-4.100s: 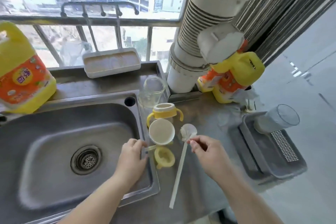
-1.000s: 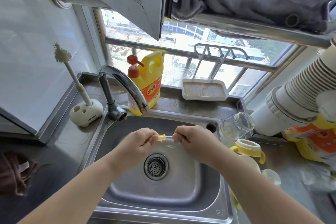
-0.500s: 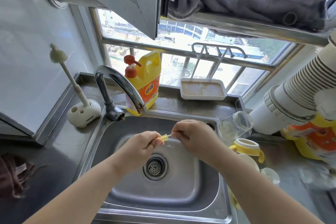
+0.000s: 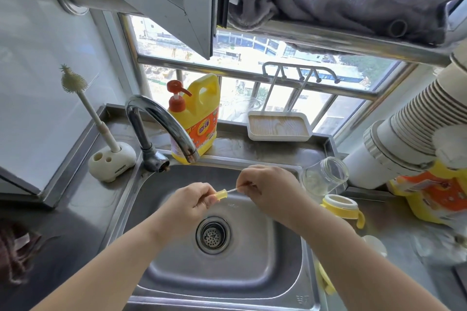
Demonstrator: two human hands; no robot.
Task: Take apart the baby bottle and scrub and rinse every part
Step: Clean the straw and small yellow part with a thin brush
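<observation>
- Both hands were over the sink (image 4: 177,272), at the middle of the frame, just above the drain (image 4: 213,235)
- The left hand (image 4: 188,203) was curled round a small yellow tube piece (image 4: 220,195), its thumb and fingers pinching one end while the other end stuck out to the right
- The right hand (image 4: 267,189) pinched a thin pale straw brush (image 4: 232,190) between thumb and forefinger, the other fingers folded in
- The thin stem ran from the right hand down-left into the open end of the yellow piece
- Half a second before, the hands were closer and only a short bit of stem showed; now the right hand had drawn away up-right and more stem lay bare between them
- A second before, the hands were nearly touching on the yellow piece
- The bottle body (image 4: 340,206) with its yellow handles stood on the bench (image 4: 394,225) at the right of the frame, just below a clear glass jar (image 4: 324,175) lying on its side
- The tap (image 4: 161,121) arched over the sink at upper left of centre, with no water showing
- A yellow detergent bottle (image 4: 197,118) stood behind the tap
- A long bottle brush (image 4: 83,98) stood in a white holder (image 4: 112,161) at the left
</observation>
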